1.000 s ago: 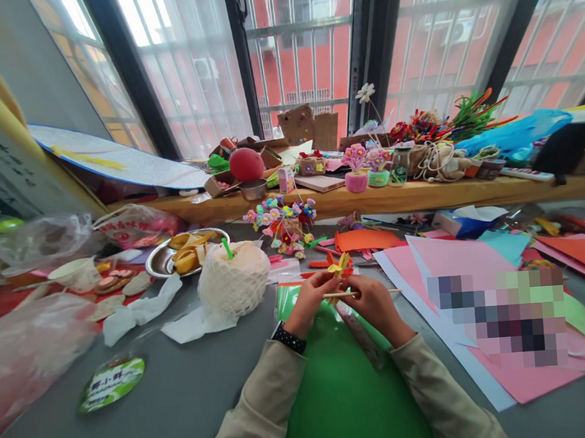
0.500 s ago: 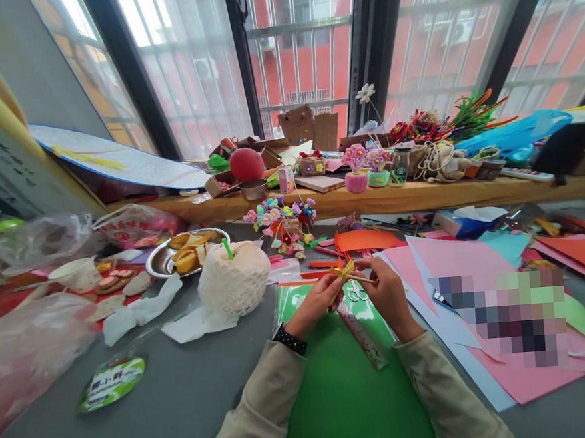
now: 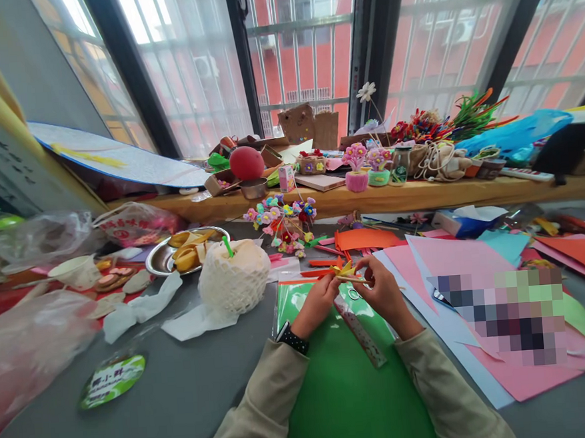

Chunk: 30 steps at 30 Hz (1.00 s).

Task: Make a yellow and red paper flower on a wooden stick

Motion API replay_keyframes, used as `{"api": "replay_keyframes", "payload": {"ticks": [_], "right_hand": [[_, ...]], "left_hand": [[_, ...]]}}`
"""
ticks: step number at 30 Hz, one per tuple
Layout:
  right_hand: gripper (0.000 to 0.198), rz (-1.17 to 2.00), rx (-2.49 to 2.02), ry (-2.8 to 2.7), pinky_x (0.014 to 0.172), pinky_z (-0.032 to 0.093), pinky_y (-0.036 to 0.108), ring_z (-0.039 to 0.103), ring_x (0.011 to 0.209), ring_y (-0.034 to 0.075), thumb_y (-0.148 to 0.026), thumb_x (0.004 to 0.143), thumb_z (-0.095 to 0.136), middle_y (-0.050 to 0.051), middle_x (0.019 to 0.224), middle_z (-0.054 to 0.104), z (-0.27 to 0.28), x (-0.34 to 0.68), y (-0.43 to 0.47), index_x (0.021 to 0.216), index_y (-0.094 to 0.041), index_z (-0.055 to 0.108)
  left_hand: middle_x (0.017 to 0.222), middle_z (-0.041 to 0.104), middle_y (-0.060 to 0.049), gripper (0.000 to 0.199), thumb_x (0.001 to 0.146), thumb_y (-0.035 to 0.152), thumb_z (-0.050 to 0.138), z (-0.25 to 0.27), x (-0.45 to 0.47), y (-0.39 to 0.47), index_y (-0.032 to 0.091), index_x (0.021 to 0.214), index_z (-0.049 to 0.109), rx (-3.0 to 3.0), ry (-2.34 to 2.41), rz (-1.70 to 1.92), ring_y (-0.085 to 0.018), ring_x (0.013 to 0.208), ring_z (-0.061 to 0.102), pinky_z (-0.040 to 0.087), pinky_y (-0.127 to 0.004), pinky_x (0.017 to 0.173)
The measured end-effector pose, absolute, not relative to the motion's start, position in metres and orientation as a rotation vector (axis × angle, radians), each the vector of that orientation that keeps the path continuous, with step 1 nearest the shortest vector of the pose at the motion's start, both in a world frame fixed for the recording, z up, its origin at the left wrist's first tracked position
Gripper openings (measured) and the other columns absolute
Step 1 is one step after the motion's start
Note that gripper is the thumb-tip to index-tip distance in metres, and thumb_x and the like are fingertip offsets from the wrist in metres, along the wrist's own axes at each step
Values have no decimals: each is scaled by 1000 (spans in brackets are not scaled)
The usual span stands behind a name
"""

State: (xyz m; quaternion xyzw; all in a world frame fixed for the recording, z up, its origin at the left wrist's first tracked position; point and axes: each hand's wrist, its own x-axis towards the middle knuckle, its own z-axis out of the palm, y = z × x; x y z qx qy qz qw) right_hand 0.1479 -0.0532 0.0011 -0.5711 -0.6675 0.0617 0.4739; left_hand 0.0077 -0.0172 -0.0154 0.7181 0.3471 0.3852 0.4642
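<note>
In the head view, my left hand [image 3: 317, 305] is closed on a yellow and orange folded paper flower [image 3: 345, 269], pinched at its base. My right hand [image 3: 384, 291] pinches a thin wooden stick [image 3: 351, 279] that lies against the flower's lower side. The stick's other end sticks out past the right palm. Both hands hover over a green folder [image 3: 355, 395]. On the folder, a patterned ruler [image 3: 363, 337] lies slantwise between my wrists, with the ring handles of white scissors [image 3: 352, 294] showing above it. Orange paper strips [image 3: 320, 264] lie just beyond my left hand.
A coconut in white netting [image 3: 234, 280] stands to the left, near a metal bowl [image 3: 158, 262] of peels. Pink paper sheets [image 3: 455, 254] spread at the right. Behind, a bunch of small crafted flowers [image 3: 283, 223] stands before a wooden ledge [image 3: 212, 212] crowded with crafts.
The paper flower has turned in my fingers and its yellow petals now lie flatter. My right hand has shifted slightly with the stick, which now crosses lower under the flower.
</note>
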Motion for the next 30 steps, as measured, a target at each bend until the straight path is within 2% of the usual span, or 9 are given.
{"api": "replay_keyframes", "payload": {"ticks": [4, 9, 15, 18, 22, 26, 30], "right_hand": [[16, 202, -1408, -1604, 44, 33, 20, 40, 46, 9, -30, 68, 50, -4, 54, 42, 0, 146, -53, 77, -17, 46], [26, 303, -1337, -1579, 43, 34, 19, 40, 45, 7, -29, 68, 51, -1, 71, 53, 0, 145, -52, 89, -17, 41], [16, 239, -1394, -1633, 41, 31, 19, 38, 42, 8, -33, 69, 50, -5, 50, 44, -1, 147, -52, 71, -18, 45], [16, 258, -1366, -1667, 41, 31, 19, 39, 43, 8, -33, 70, 50, -3, 55, 48, -4, 147, -50, 70, -18, 44], [15, 219, -1348, -1650, 43, 33, 19, 41, 46, 7, -32, 71, 48, 1, 70, 56, -7, 141, -51, 72, -18, 44], [19, 212, -1386, -1631, 42, 32, 19, 40, 43, 8, -36, 72, 47, -2, 53, 51, -4, 139, -54, 67, -18, 48], [23, 392, -1337, -1529, 46, 37, 19, 50, 50, 10, -37, 75, 43, 0, 59, 57, 5, 149, -55, 79, -17, 51]], "left_hand": [[52, 38, 2, 20, 77, 31, 35, -18, 9, -15, 18, 66, 46, 1809, 867, 949, -11, 51, 36, 27, -23, 51], [54, 37, 3, 22, 78, 32, 32, -19, 9, -14, 16, 69, 44, 1860, 882, 895, -10, 51, 35, 28, -22, 49], [53, 34, 5, 21, 78, 30, 31, -16, 9, -14, 16, 67, 41, 1798, 839, 823, -7, 48, 32, 28, -20, 48], [53, 35, 5, 22, 78, 32, 31, -14, 10, -15, 15, 70, 43, 1755, 868, 818, -7, 47, 31, 28, -20, 47], [57, 40, 4, 26, 78, 34, 31, -12, 9, -15, 14, 79, 47, 1755, 955, 887, -8, 51, 36, 31, -20, 50], [70, 50, -1, 26, 78, 33, 33, -12, 7, -15, 14, 82, 49, 1905, 1044, 977, -11, 63, 44, 34, -22, 59], [64, 49, 0, 28, 79, 34, 32, -9, 5, -18, 14, 85, 50, 2050, 902, 837, -10, 58, 43, 33, -21, 55]]}}
